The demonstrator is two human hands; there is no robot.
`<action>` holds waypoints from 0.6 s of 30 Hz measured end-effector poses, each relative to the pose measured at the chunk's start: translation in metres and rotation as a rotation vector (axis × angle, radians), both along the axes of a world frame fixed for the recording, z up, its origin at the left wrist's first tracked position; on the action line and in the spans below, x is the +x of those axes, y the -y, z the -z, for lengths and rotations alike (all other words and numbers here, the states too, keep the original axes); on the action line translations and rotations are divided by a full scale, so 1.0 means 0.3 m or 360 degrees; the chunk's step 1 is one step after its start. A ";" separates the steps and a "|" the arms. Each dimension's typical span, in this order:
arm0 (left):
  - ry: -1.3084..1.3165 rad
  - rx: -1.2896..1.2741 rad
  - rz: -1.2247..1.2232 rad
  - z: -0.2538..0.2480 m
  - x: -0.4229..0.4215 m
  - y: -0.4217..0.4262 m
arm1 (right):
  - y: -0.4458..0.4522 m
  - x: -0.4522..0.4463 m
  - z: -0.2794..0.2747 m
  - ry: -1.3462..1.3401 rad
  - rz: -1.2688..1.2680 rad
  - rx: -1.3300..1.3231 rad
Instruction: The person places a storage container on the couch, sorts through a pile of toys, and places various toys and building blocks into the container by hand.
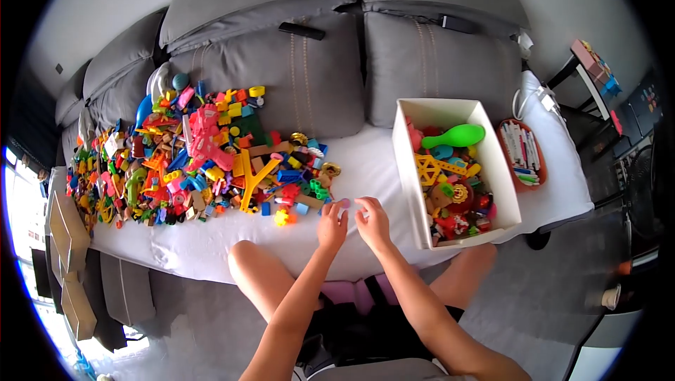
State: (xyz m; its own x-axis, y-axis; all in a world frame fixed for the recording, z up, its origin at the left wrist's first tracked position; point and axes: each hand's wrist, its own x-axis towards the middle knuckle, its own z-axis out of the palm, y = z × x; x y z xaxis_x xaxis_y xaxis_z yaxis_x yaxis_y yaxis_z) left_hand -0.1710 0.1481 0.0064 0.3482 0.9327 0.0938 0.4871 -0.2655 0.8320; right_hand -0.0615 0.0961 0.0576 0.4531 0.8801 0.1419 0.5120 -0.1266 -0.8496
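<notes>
My left hand is over the white sofa cover, at the right end of a large heap of mixed toys. At its fingertips is a small round lilac piece, too small to name more exactly. Just to the right, my right hand faces it with bent fingers apart and nothing visible in them. A white bin stands to the right of my hands. Inside it lie a green spoon-shaped toy, a yellow lattice piece and other toys.
An oval basket of markers stands beside the bin. Grey cushions line the back, with a black remote on one. A small side table is at the far right. My legs are at the sofa's front edge.
</notes>
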 end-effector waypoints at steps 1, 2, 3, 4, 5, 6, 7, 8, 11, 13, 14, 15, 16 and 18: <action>-0.0322 0.0083 -0.0016 0.022 -0.053 -0.025 | -0.037 -0.018 0.055 0.0009 -0.0012 -0.0210; -0.0444 0.0154 0.0063 0.046 -0.093 -0.042 | -0.070 -0.035 0.111 0.0097 0.0024 -0.0305; -0.0565 0.0223 0.0145 0.041 -0.126 -0.058 | -0.104 -0.052 0.158 0.0186 0.0060 -0.0400; -0.0683 0.0287 0.0232 0.030 -0.155 -0.070 | -0.132 -0.068 0.192 0.0278 0.0098 -0.0499; -0.0693 0.0255 0.0379 0.021 -0.175 -0.084 | -0.155 -0.075 0.225 0.0231 0.0071 -0.0580; -0.0719 0.0286 0.0373 0.023 -0.181 -0.095 | -0.169 -0.082 0.252 0.0234 0.0038 -0.0565; -0.0740 0.0319 0.0369 0.026 -0.173 -0.102 | -0.182 -0.083 0.276 0.0240 0.0008 -0.0549; -0.0760 0.0352 0.0367 0.028 -0.161 -0.106 | -0.188 -0.083 0.300 0.0247 -0.0019 -0.0534; -0.0582 0.0299 0.0269 0.078 -0.129 -0.120 | -0.185 -0.077 0.326 0.0263 -0.0111 -0.0451; -0.0224 0.0285 0.0070 0.104 -0.136 -0.099 | -0.177 -0.069 0.310 0.0171 -0.0149 -0.0452; -0.0047 0.0200 -0.0159 0.116 -0.150 -0.083 | -0.170 -0.068 0.302 0.0121 -0.0169 -0.0450; 0.0125 0.0117 -0.0387 0.141 -0.169 -0.067 | -0.170 -0.072 0.277 0.0154 -0.0182 -0.0462; 0.0289 0.0031 -0.0618 0.188 -0.194 -0.045 | -0.174 -0.086 0.243 0.0180 -0.0198 -0.0477; 0.0905 -0.0411 -0.0845 0.230 -0.214 -0.021 | -0.186 -0.120 0.221 0.0315 -0.0213 -0.0495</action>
State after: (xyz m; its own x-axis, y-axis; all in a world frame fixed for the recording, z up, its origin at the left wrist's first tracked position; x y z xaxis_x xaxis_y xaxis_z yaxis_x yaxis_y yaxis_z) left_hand -0.2352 0.1545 -0.0626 -0.1819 0.9763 -0.1171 -0.0205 0.1153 0.9931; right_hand -0.0975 0.1521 -0.0087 0.3217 0.9444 -0.0678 0.6917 -0.2833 -0.6643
